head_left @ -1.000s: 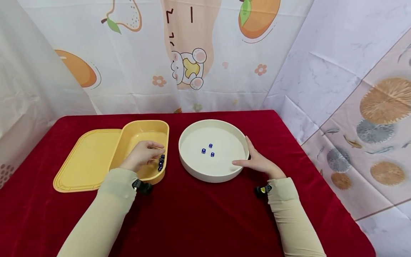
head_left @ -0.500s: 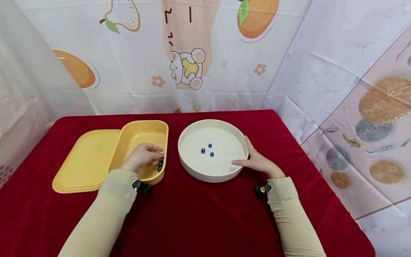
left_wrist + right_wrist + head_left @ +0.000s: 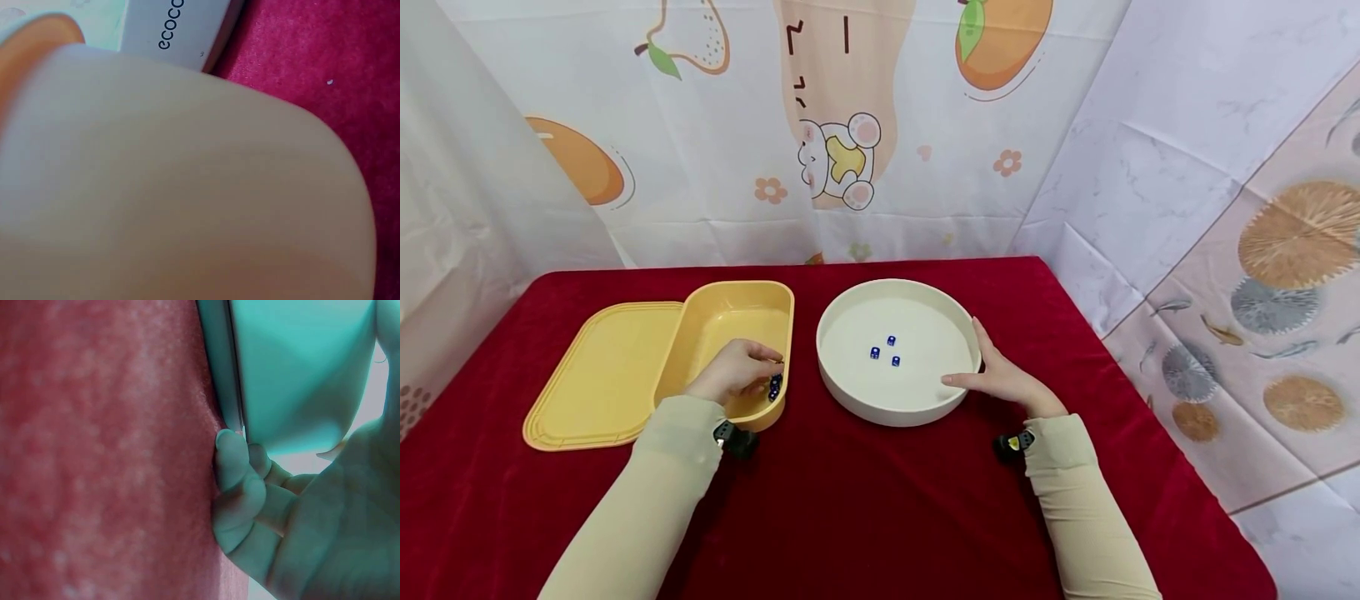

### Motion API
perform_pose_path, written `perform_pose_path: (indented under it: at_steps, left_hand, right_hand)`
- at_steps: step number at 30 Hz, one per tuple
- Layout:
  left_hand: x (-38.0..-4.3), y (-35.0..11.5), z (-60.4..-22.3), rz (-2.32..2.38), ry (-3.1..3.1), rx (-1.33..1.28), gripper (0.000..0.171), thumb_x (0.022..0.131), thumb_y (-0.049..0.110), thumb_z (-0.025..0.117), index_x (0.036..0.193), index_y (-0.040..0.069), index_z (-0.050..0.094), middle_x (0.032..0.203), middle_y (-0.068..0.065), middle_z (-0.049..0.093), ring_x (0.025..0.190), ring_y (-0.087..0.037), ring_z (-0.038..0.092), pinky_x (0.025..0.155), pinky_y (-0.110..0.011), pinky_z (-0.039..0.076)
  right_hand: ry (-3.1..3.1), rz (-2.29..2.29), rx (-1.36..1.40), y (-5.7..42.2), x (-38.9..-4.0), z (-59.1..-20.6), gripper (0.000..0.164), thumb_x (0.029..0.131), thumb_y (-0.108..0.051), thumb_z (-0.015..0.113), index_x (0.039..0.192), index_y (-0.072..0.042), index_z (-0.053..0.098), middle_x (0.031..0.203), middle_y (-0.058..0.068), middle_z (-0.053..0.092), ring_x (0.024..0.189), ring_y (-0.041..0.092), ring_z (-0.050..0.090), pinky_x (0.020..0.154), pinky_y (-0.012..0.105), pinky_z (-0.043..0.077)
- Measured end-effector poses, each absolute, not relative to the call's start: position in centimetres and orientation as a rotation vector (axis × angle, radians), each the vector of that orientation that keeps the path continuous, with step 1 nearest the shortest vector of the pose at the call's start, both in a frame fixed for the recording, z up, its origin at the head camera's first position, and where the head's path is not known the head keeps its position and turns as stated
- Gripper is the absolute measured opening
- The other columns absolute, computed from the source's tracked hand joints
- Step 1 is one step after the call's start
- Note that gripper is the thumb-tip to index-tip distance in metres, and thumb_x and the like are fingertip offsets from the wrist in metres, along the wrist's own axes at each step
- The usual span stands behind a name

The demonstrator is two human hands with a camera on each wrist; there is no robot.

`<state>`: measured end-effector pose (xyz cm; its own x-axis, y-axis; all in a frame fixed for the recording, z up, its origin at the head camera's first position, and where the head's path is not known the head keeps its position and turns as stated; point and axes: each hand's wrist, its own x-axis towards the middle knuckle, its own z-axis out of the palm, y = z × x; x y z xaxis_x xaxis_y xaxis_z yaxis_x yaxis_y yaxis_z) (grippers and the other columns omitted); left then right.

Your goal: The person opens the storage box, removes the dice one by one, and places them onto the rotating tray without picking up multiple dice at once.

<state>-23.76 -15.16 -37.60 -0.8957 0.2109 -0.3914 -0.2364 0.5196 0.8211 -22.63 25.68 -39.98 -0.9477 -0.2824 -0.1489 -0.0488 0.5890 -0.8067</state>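
Dice (image 3: 896, 361) lie three in one pan (image 3: 887, 415), which the right hand (image 3: 1002, 380) grips, and at least two in one box (image 3: 722, 321), where I cannot tell whether the left hand (image 3: 735, 371) grasps any.

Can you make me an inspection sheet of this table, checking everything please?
Surface: red cloth
Job's things: three blue dice in white pan; other dice in yellow bin
Clutter: white speck on cloth; flat yellow lid-like piece left of bin
Left hand: in bin, by dice; grip hidden
Right hand: holds pan's right side
Cables: nothing seen
Surroundings: printed curtains
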Motion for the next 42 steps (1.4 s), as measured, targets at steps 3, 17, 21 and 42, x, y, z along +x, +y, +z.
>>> perform_pose_path:
  at_steps: [3,17,21,42]
  left_hand:
    - [-23.74,-15.21,-37.64,1.320,2.335,0.000,0.040,0.097,0.012,0.061,0.130,-0.009,0.056,0.090,-0.005,0.063,0.065,-0.010,0.051,0.059,-0.022,0.048]
    - [-23.72,-14.87,-38.00,1.278,2.347,-0.058,0.044,0.097,0.015,0.061,0.135,-0.004,0.048,0.106,-0.015,0.060,0.072,-0.014,0.056,0.062,-0.026,0.049]
    - [-23.70,-14.75,-37.99,1.276,2.365,-0.084,0.045,0.097,0.015,0.062,0.135,-0.003,0.048,0.104,-0.014,0.062,0.073,-0.014,0.058,0.062,-0.026,0.050]
    - [-23.76,-14.59,-38.34,1.200,2.410,-0.085,0.034,0.098,0.014,0.059,0.126,-0.005,0.055,0.097,-0.011,0.064,0.071,-0.014,0.060,0.061,-0.027,0.051]
  right_hand:
    - [2.564,-1.282,-0.278,25.65,-22.66,-39.97,0.120,0.082,-0.037,0.077,0.158,-0.009,-0.011,0.167,0.012,-0.008,0.153,0.033,0.000,0.121,0.059,0.010]
    - [2.563,-1.286,-0.276,25.73,-22.60,-39.94,0.119,0.083,-0.035,0.077,0.158,-0.012,-0.012,0.167,0.011,-0.008,0.153,0.033,0.000,0.121,0.060,0.009]
    - [2.550,-1.308,-0.272,25.82,-22.74,-40.11,0.118,0.083,-0.034,0.077,0.158,-0.013,-0.011,0.167,0.009,-0.009,0.153,0.032,-0.001,0.121,0.060,0.009]
    - [2.549,-1.321,-0.270,25.91,-22.72,-40.28,0.117,0.083,-0.036,0.077,0.159,-0.013,-0.010,0.167,0.007,-0.009,0.154,0.030,-0.001,0.122,0.058,0.008]
